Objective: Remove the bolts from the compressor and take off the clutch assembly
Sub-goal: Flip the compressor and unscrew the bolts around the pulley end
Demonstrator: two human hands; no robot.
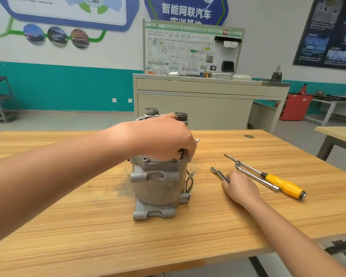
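Note:
A grey metal compressor stands upright in the middle of the wooden table. My left hand lies over its top, fingers curled round the upper housing, hiding most of the top face. Two black port caps show behind the hand. My right hand rests on the table to the compressor's right, its fingers pinching the near end of a small silver wrench that lies flat. The clutch assembly and the bolts are hidden from view.
A yellow-handled screwdriver and a silver L-shaped socket wrench lie right of my right hand. A thin black wire hangs at the compressor's right side. A beige cabinet with a display board stands behind the table.

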